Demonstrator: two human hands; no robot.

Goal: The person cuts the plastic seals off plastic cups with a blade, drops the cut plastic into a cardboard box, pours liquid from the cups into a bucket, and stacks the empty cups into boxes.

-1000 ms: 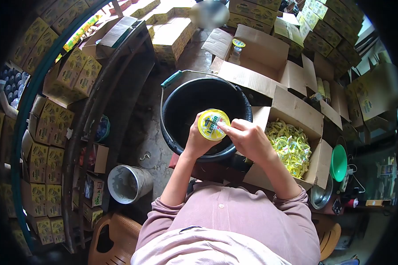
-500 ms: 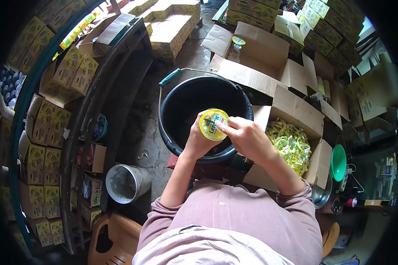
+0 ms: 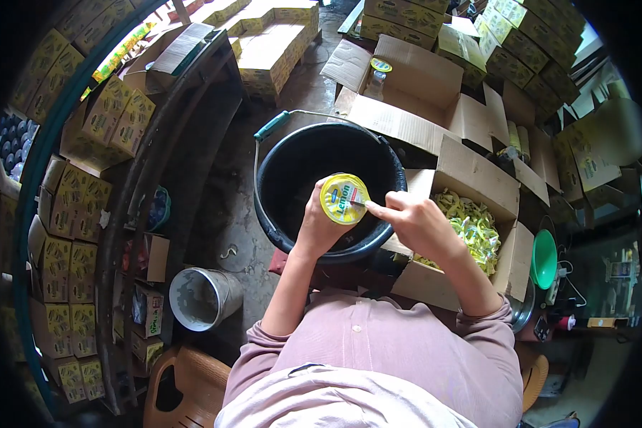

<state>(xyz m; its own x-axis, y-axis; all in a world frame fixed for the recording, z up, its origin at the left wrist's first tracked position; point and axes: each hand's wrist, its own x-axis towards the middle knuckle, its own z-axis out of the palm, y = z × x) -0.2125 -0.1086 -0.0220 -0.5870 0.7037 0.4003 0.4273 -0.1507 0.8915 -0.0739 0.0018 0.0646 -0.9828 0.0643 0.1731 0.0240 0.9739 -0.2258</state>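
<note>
My left hand (image 3: 319, 228) is wrapped round the side of a cup with a yellow-rimmed lid (image 3: 344, 199) printed "Lemon". The cup is held over the mouth of a black bucket (image 3: 269, 221), its lid facing up toward me. Curled fingers and a forward-pointing index finger bring my right hand (image 3: 417, 225) to the right edge of the lid. A small dark sliver shows at that fingertip, too small to name. The bucket's wire handle has a teal grip (image 3: 272, 125) and leans to the far side.
A cardboard box (image 3: 478, 171) of yellow-green strips (image 3: 471, 228) stands right of the bucket. Behind it, another open carton (image 3: 399, 121) holds a lidded clear cup (image 3: 376, 78). A white pail (image 3: 205, 298) sits on the floor at left, beside shelves of printed boxes (image 3: 60, 260).
My right hand has drawn back to the right, from over the middle of the lid to its edge. The left hand keeps the cup in nearly the same place.
</note>
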